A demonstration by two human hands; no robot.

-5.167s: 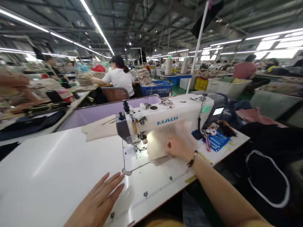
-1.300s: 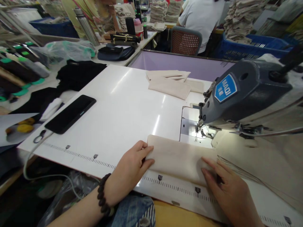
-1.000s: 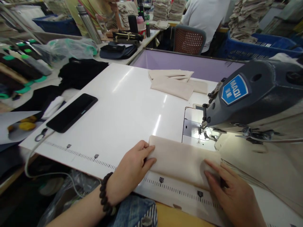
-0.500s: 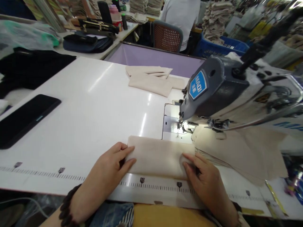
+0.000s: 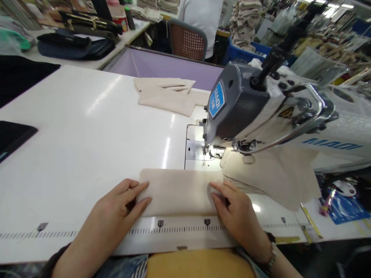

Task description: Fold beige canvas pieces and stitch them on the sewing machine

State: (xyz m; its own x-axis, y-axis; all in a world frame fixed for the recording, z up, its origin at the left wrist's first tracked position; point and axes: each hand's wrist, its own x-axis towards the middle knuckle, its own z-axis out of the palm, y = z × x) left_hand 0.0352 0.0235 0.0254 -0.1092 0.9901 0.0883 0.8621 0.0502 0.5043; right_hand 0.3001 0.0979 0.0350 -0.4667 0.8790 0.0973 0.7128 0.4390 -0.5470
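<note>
A folded piece of beige fabric (image 5: 179, 193) lies flat near the front edge of the white table, above the printed ruler. My left hand (image 5: 121, 210) grips its left end, thumb and index finger on top and the other fingers curled under or beside it. At the opposite end my right hand (image 5: 236, 206) holds the fabric in the same pinching way. Just beyond the cloth stands the sewing machine (image 5: 240, 100), with its needle area lit over the metal plate (image 5: 194, 150). The fabric is apart from the needle.
Stacked beige fabric pieces (image 5: 269, 173) lie under the machine arm, at right. More folded beige pieces (image 5: 168, 96) rest at the table's back. A black phone-like slab (image 5: 14, 139) is at left. Beyond a lilac trough (image 5: 174, 63), a person in white (image 5: 199, 23) is by a chair (image 5: 188, 40).
The head view has turned to the right, so everything appears shifted left. Both hands keep their hold on the fabric, which stays nearly in place on the table.
</note>
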